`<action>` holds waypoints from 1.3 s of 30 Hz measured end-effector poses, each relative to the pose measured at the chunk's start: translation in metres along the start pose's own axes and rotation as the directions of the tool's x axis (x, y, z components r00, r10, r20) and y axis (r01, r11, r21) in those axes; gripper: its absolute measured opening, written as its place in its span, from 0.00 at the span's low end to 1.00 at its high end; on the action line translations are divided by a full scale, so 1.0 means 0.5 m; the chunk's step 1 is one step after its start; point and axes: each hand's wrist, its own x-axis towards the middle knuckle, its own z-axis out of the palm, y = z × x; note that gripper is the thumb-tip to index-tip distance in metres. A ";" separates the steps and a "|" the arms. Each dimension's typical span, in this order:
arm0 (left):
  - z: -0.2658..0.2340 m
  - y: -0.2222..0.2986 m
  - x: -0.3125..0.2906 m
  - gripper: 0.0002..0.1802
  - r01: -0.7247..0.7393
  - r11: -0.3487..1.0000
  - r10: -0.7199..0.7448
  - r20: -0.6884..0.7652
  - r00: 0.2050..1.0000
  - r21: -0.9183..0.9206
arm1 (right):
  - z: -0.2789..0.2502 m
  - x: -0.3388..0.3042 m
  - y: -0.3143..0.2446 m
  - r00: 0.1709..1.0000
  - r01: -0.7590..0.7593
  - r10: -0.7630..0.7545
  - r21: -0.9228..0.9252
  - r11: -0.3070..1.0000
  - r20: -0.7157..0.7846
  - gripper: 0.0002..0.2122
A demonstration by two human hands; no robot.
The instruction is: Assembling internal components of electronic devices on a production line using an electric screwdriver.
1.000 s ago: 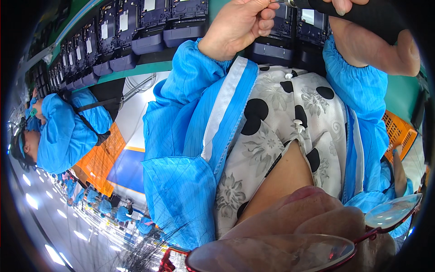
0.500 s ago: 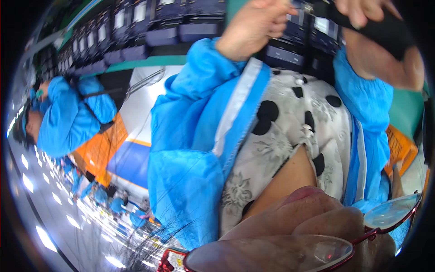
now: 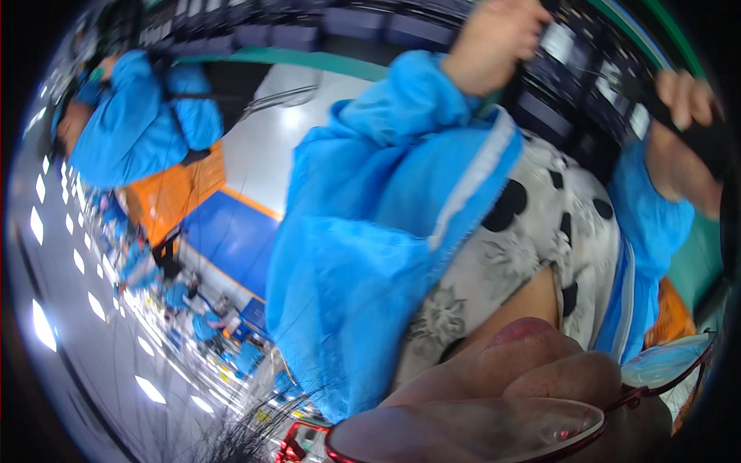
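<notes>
Bright lamps point(image 3: 150, 390) dot the grey ceiling at lower left, and a co-worker in a blue coat point(image 3: 127, 127) sits beside an orange crate point(image 3: 181, 189), with a blue panel point(image 3: 231, 239) nearby. Along the top edge, dark plastic housings point(image 3: 543, 108) stand in rows on the green-edged worktop point(image 3: 324, 63), several bearing white patches. The left hand point(image 3: 498, 45) is raised above them, its fingers curled inward; motion blur hides whether they pinch anything, so I cannot tell. Well apart on the right side, the right hand point(image 3: 675, 160) has its fingers wrapped around a black tool point(image 3: 705, 144), which is above the worktop and partly lost in the dark rim.
</notes>
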 end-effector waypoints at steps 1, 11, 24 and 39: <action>0.019 -0.055 0.026 0.11 0.112 0.979 -0.097 0.093 0.991 -0.169 | 0.067 0.006 -0.111 0.978 -0.204 0.209 -0.319 0.926 -0.019 0.29; 0.026 -0.038 0.023 0.17 0.216 0.976 -0.215 0.024 0.976 -0.009 | 0.174 -0.094 -0.102 0.810 -0.530 0.284 -0.432 0.730 -0.513 0.22; 0.028 -0.028 0.023 0.16 0.203 0.979 -0.202 0.046 0.978 -0.008 | 0.180 -0.110 -0.088 0.797 -0.556 0.275 -0.476 0.681 -0.537 0.23; 0.030 -0.048 0.030 0.11 -0.035 0.995 0.035 -0.002 0.999 0.095 | 0.142 -0.111 -0.058 0.754 -0.589 0.288 -0.415 0.693 -0.590 0.23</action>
